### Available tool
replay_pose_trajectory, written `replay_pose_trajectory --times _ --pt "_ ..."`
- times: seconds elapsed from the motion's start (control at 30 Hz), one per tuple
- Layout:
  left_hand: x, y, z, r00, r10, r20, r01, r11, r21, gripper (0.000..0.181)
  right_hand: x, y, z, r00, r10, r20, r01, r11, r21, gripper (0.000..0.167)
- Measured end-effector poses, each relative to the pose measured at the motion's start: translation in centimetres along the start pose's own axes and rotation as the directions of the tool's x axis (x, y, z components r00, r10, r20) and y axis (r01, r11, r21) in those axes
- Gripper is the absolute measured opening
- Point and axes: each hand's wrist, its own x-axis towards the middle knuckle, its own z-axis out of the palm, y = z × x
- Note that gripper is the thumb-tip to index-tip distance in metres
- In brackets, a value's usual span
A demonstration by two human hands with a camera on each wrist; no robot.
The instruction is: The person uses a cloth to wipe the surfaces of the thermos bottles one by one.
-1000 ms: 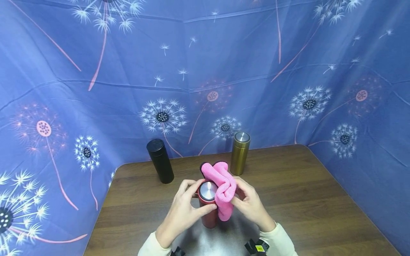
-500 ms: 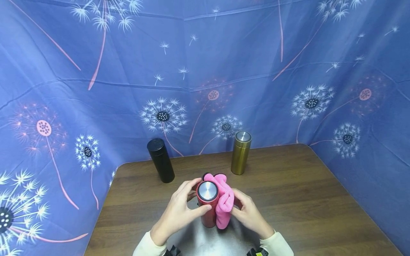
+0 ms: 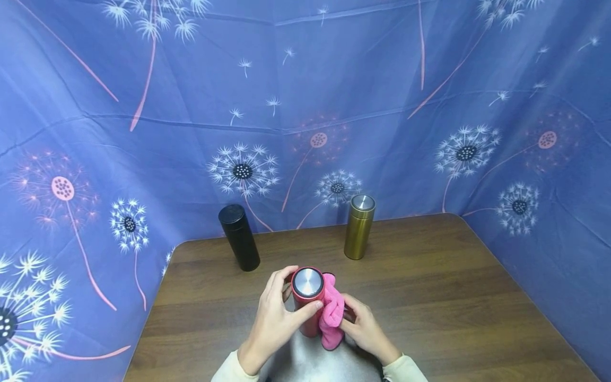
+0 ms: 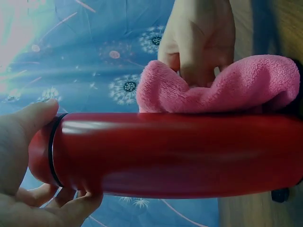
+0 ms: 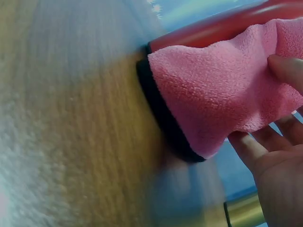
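A red thermos flask (image 4: 189, 156) with a shiny silver lid top (image 3: 307, 282) stands near the middle of the table. My left hand (image 3: 274, 323) grips it around the upper end, thumb on the near side and fingers on the far side. A fluffy pink cloth (image 3: 332, 314) with a dark edge lies bunched against the flask's right side. My right hand (image 3: 365, 330) pinches this cloth and presses it to the flask's wall. In the right wrist view the cloth (image 5: 213, 90) hangs down to the flask's lower end.
Further back on the wooden table (image 3: 429, 276), a black flask (image 3: 242, 244) stands at the left and a gold flask (image 3: 359, 233) at the right. Behind the table hangs a blue curtain (image 3: 382, 69) with dandelion prints.
The pink cloth and my right hand have moved down along the flask's right side, from beside the lid to lower on the body. My left hand keeps its grip near the top.
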Motion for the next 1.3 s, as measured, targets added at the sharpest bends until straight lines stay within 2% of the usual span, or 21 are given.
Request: replay_pose_trajectory --times 0.1,0.2,0.33,0.53,0.8,1.0,1.07,1.17,1.3 --pt "0.1 -0.1 -0.1 1.000 0.011 -0.006 -0.012 1.000 -0.016 0.074 0.0 0.0 0.0 1.000 0.017 -0.003 -0.016 0.999 0.039 0.040" --pt "0.2 -0.2 -0.3 0.999 0.046 -0.002 -0.046 0.999 0.007 0.074 0.2 -0.4 -0.1 1.000 0.029 -0.003 -0.028 0.997 0.076 0.039" --pt "0.4 -0.3 -0.8 0.997 0.072 0.024 -0.072 0.997 0.027 0.073 0.9 -1.2 -0.4 1.000 0.015 -0.020 -0.014 0.998 0.062 0.038" --pt "0.9 -0.4 -1.6 0.994 0.047 0.098 -0.051 0.998 0.033 0.073 2.6 -2.9 -1.0 0.999 -0.037 -0.032 0.038 0.999 0.031 0.041" --pt "1.1 -0.9 -2.1 0.984 0.081 0.161 -0.071 0.995 -0.067 0.070 4.3 -6.3 -1.5 0.994 -0.096 -0.055 0.095 0.995 -0.017 0.043" --pt "1.1 -0.9 -2.4 0.972 0.104 0.209 -0.090 0.993 -0.077 0.066 5.4 -8.1 -1.7 0.988 -0.146 -0.056 0.147 0.989 0.019 0.048" --pt "1.1 -0.8 -2.4 0.970 0.122 0.212 -0.112 0.992 -0.058 0.067 5.7 -8.6 -1.8 0.985 -0.166 -0.055 0.167 0.986 0.019 0.049" --pt "1.1 -0.6 -2.2 0.969 0.155 0.190 -0.161 0.987 0.020 0.070 6.1 -9.2 -1.9 0.983 -0.179 -0.053 0.180 0.984 0.014 0.049" --pt "0.9 -0.3 -2.0 0.979 0.133 0.154 -0.152 0.982 0.115 0.075 6.3 -9.5 -1.9 0.984 -0.169 -0.048 0.170 0.985 0.006 0.049"
